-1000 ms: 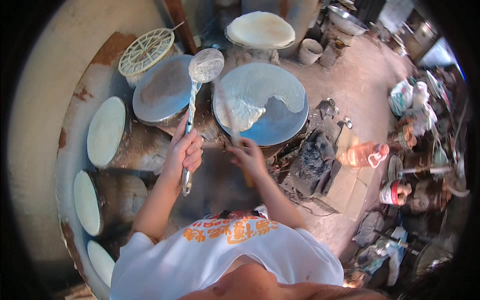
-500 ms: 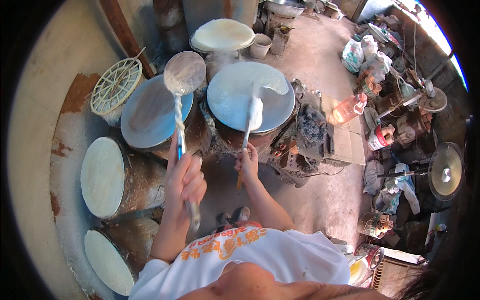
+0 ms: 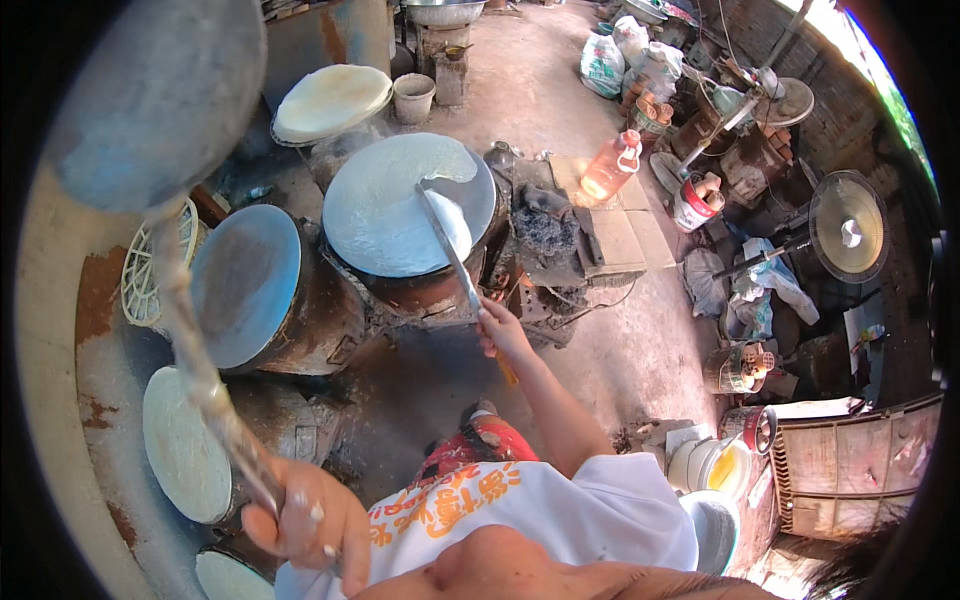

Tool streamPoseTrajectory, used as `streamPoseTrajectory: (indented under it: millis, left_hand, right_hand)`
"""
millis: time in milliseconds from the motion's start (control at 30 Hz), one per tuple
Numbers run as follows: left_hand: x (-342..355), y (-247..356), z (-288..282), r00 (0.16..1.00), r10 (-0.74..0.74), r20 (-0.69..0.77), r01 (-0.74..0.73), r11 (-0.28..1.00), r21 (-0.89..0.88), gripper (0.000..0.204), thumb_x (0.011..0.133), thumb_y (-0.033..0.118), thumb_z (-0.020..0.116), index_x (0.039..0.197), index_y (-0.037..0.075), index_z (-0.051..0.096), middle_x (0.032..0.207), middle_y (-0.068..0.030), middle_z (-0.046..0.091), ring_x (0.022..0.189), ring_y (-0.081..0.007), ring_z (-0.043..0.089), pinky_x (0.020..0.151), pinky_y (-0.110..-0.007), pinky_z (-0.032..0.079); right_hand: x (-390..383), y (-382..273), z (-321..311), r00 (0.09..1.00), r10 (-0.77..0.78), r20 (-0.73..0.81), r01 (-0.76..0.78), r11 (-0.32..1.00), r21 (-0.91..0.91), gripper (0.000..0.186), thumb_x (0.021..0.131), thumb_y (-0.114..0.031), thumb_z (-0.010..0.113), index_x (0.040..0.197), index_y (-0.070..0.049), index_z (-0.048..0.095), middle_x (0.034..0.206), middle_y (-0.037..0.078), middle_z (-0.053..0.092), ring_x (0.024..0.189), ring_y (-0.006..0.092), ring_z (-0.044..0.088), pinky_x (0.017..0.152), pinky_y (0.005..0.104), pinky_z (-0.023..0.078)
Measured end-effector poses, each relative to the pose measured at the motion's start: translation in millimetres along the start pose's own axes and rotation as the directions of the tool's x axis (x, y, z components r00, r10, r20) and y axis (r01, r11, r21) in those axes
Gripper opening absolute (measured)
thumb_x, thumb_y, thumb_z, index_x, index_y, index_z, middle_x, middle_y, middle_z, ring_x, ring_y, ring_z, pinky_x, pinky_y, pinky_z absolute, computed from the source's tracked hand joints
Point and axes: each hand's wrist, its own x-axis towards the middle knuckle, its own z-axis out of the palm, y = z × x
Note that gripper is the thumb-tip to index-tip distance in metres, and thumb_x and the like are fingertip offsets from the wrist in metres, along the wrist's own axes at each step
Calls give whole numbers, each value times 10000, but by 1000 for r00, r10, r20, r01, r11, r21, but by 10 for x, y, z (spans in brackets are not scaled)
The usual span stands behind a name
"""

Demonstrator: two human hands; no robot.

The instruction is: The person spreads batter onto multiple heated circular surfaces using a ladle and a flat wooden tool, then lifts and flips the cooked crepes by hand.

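My left hand [image 3: 310, 520], closed around the long, batter-streaked handle of a large metal ladle [image 3: 160, 105], holds it up close at the upper left. My right hand [image 3: 500, 330] grips a long flat spreader [image 3: 445, 235] with a wooden lower end; its blade lies on pale batter that covers much of the centre round griddle [image 3: 345, 230], leaving part of the right side bare. Left of it is a second, batter-free griddle [image 3: 240, 285].
More drum griddles with pale sheets [image 3: 185, 445] curve down the left. Behind stand a pale stack [image 3: 325, 95] and a bucket [image 3: 412, 100]. A cardboard sheet with a plastic jug [image 3: 610, 165] lies right, beside a fan [image 3: 845, 225], bags and buckets along the wall.
My left hand has brought the ladle down-left and much closer to the camera. The spreader has come onto the batter on the centre griddle. The view has shifted.
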Motion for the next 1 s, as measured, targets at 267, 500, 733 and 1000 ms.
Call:
streamPoseTrajectory:
  millis: [267, 500, 733, 1000]
  left_hand:
    - [735, -409, -484, 988, -47, -148, 84, 963, 256, 475, 1012, 168, 348, 1465, 229, 216, 602, -8, 337, 332, -51, 338, 328, -241, 448]
    - [1029, -625, -912, 857, 344, -383, 152, 541, 827, 567, 982, 124, 413, 1478, 249, 168, 570, 28, 317, 342, -30, 277, 302, -195, 329]
    - [1562, -1022, -962, 878, 284, -385, 223, 469, 854, 580, 974, 115, 431, 1480, 240, 174, 580, 34, 334, 356, -25, 296, 339, -198, 335]
    - [1851, -1169, -1172, 837, 310, -451, 304, 423, 854, 585, 968, 133, 458, 1479, 194, 178, 573, 33, 345, 361, -25, 298, 345, -205, 343]
  right_hand:
    - [847, -650, -541, 967, -231, -109, 219, 969, -110, 328, 961, -212, 478, 1240, -54, 547, 728, 39, 575, 537, 147, 537, 444, 293, 428]
    - [90, -471, -852, 980, 182, 83, -140, 920, -367, 412, 946, -218, 506, 1355, -198, 457, 711, 20, 580, 461, 69, 473, 383, 216, 395]
    - [1149, -1317, -1460, 997, 28, 71, -3, 947, -321, 379, 977, -193, 450, 1350, -127, 464, 677, -8, 515, 462, 64, 437, 387, 220, 356]
    - [902, -1265, -2178, 924, 222, 311, -59, 887, -458, 260, 953, -159, 502, 1192, -109, 591, 645, 25, 562, 439, 58, 441, 393, 201, 326]
